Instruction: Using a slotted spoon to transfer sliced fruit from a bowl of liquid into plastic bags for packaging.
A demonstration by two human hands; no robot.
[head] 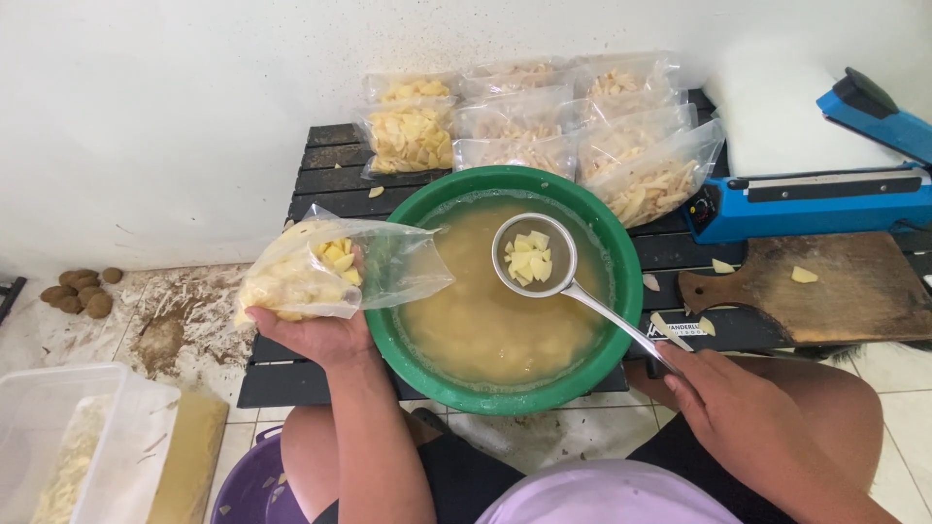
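the left hand (316, 335) grips a clear bag (325, 272) of yellow chunks, maybe potato. the right hand (733, 412) is curled around a strainer ladle (534, 257) holding chunks over the green bowl (621, 243), just beside the bag.

A plain white wall (194, 97) runs behind a low black slatted table (325, 175); the floor (180, 320) is pale tile, dirtied with brown scraps and peelings at the left; a small heap of brown tubers (80, 291) lies against the wall's foot; light is soft, even daylight with faint shadows.
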